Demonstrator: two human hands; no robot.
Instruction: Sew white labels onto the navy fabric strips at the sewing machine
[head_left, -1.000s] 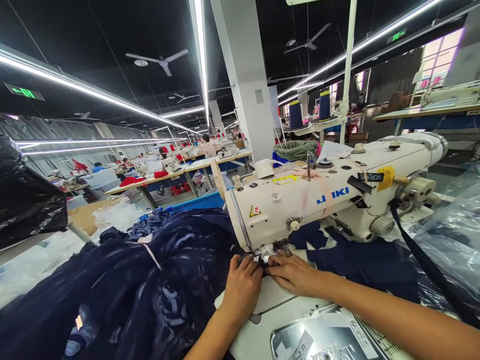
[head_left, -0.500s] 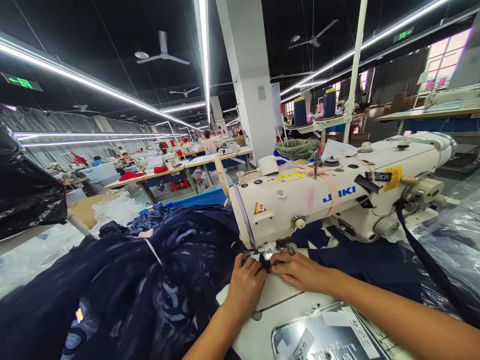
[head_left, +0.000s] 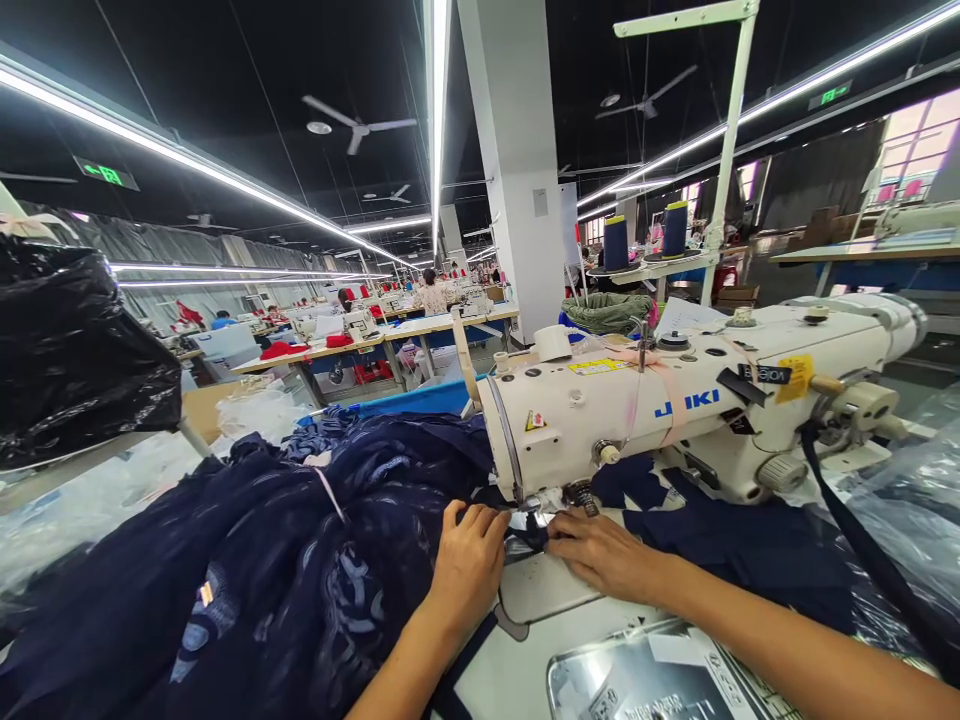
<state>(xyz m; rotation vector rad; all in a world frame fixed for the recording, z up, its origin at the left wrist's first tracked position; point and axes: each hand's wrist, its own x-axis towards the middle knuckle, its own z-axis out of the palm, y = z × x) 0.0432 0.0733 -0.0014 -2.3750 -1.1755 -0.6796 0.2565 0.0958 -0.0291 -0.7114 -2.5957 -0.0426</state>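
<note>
Cloth (head_left: 535, 541), a small dark piece, lies at the presser foot (head_left: 537, 521) of the white sewing machine (head_left: 581, 425), between my two hands and low under the end of the machine's head. I judge the work at the needle to be partway through: the piece is in place there and has not been taken away. How much of it is stitched I cannot tell, since my fingers and the foot cover most of it.

Plenty of navy material lies about. A large gathered heap (head_left: 255, 570) with pale patterning fills my left side, a light band (head_left: 328, 492) across it, and flat navy pieces (head_left: 742, 545) lie to the right, beyond my right forearm. Which of these is finished and which is waiting does not show.

My left hand (head_left: 466, 555) is beside the foot, its fingers bent and close together, the tips turned down near the cloth's left side; whether they pinch anything is hidden. My right hand (head_left: 604, 555) reaches in from the other side, fingers low and only slightly bent, their tips at the cloth's right edge and seeming to touch it. I cannot tell whether the thumb closes beneath.
</note>
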